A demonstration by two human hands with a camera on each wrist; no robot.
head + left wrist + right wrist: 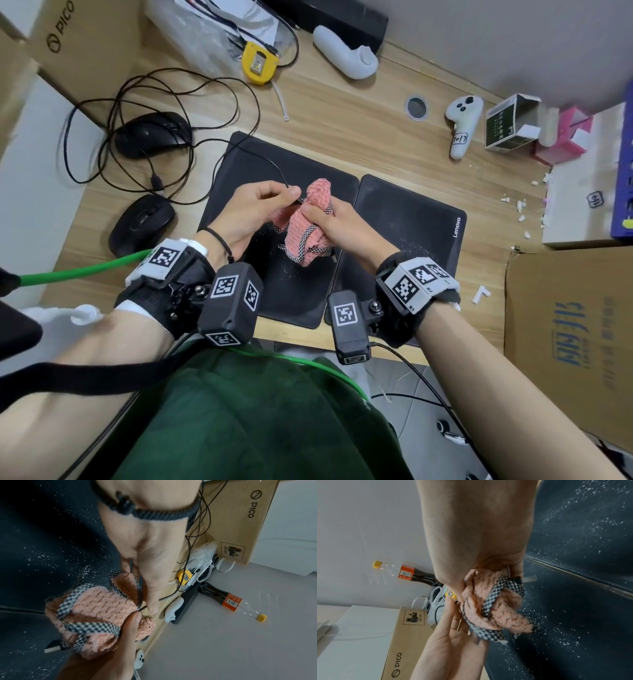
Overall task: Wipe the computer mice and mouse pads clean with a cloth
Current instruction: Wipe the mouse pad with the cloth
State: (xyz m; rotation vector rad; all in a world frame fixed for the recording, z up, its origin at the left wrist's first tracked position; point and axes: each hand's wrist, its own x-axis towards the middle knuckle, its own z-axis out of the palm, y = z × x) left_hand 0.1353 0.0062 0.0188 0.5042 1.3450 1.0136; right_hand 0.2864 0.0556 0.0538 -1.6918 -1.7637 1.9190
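**Cluttered Corner Desk**

A wooden worktop [342, 113] is sitting against a pale grey wall [496, 37]. A PICO carton [73, 44] is leaning at its far left, and a larger brown box [568, 329] is standing at the right. A dark drink bottle [221, 596] is lying against the wall. Soft, even light is falling throughout.

Whatever the bunched pink cloth [310, 219] wraps is hidden at frame centre; only a USB plug [52, 648] pokes out at lower left of the left wrist view. The right hand [334, 224] has its fingertips buried in the cloth. The PICO box [51, 31] is cut off at upper left.
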